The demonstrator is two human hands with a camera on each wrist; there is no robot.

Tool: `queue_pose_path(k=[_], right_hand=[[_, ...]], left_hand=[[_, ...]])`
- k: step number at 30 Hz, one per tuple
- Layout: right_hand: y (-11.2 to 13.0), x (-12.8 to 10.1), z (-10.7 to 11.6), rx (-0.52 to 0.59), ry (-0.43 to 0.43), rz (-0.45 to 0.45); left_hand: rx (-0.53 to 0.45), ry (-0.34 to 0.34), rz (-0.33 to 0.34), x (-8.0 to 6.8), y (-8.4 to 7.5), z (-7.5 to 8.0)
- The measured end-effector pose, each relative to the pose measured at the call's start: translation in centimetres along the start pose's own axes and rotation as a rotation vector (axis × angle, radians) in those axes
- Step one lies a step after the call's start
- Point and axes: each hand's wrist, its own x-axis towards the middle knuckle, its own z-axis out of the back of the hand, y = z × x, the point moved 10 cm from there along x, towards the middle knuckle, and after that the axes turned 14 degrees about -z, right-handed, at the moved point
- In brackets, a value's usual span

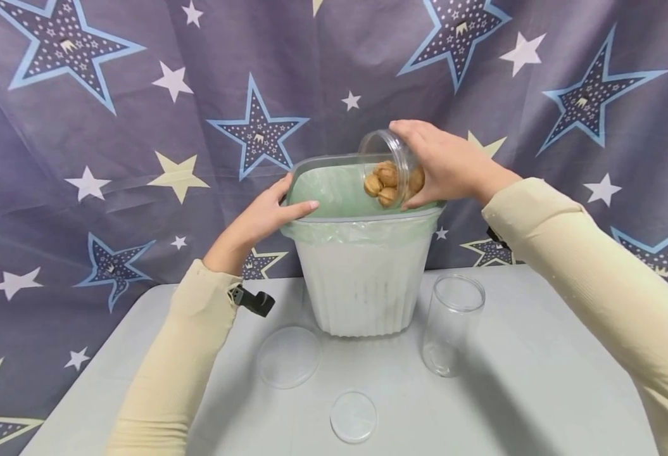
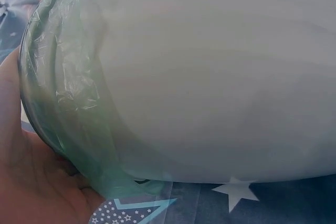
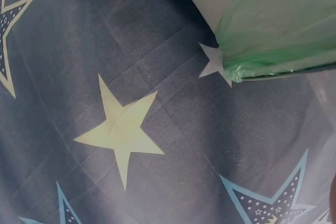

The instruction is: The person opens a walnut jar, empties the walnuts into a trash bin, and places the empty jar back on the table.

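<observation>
A white ribbed trash bin with a grey rim and a green plastic liner stands at the back of the table. At the bin's left rim my left hand holds on, its thumb over the edge; the left wrist view shows the palm against the lined rim. My right hand grips a clear plastic jar, tipped sideways with its mouth facing left over the bin. Several walnuts lie inside the jar near its mouth. The right wrist view catches only a sliver of that hand.
A taller clear jar stands upright on the grey table, right of the bin. Two clear round lids, a larger one and a smaller one, lie in front. A star-patterned curtain hangs close behind.
</observation>
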Motion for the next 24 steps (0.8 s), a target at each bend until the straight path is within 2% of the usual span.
queue_pose_path(k=[7,17,24], right_hand=[[-0.50,0.09,0.52,-0.005,-0.063,-0.019],[-0.77,-0.01,0.30,-0.008,-0.060,-0.025],[-0.99,-0.15,0.30,-0.017,-0.062,-0.044]], left_hand=[[-0.006,-0.004,-0.011,0.11,-0.24,-0.10],[0.006,-0.002,0.018,0.05,0.12,0.03],[-0.013,0.011,-0.010,0.09,-0.21,-0.12]])
